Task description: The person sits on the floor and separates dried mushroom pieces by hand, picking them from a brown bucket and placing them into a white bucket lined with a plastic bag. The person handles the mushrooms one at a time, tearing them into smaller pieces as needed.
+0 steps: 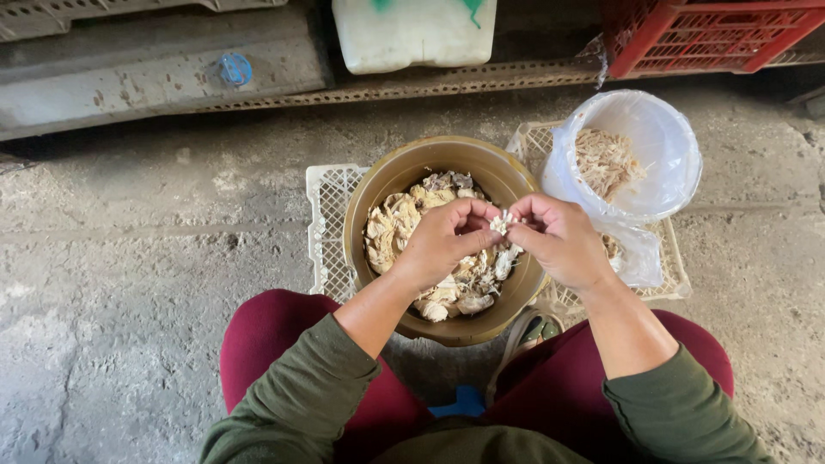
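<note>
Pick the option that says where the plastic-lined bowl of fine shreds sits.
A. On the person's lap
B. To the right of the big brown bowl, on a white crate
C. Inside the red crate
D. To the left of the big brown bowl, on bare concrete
B: the plastic-lined bowl rests on a white crate just right of the brown bowl, beyond the right hand.

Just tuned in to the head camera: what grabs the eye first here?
Dead centre, the left hand and right hand pinch a small pale shred together above a brown bowl heaped with pale cooked meat pieces. To its right, a bag-lined white bucket holds finer shreds. Both sit on white crates on the concrete floor.
</note>
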